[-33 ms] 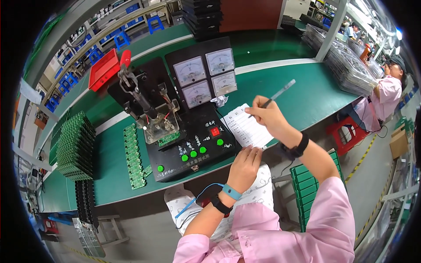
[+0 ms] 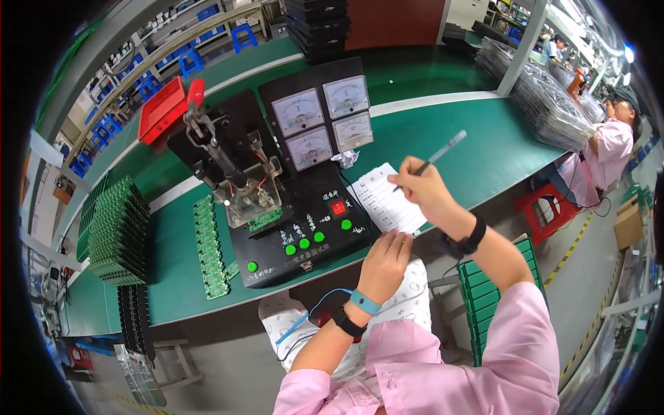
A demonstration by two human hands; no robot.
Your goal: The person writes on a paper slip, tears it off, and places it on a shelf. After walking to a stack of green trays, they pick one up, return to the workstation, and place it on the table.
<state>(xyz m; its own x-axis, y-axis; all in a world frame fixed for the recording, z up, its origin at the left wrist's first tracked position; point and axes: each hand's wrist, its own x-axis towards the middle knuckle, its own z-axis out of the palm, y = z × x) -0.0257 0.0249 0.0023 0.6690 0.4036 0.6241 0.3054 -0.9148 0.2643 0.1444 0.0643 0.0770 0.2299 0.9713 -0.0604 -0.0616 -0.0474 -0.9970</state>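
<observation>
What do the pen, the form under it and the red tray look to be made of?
Pen: probably plastic, since its upper barrel looks clear and glassy above a dark grip.
Form: matte white paper, judging by its thin sheet and printed lines.
Red tray: likely smooth plastic, given its even colour and thin walls, though painted metal can't be excluded.

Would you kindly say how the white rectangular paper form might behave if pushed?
The white rectangular paper form looks thin, so probably light and floppy. Its near edge seems pinned under the left hand, so pushing might buckle it.
</observation>
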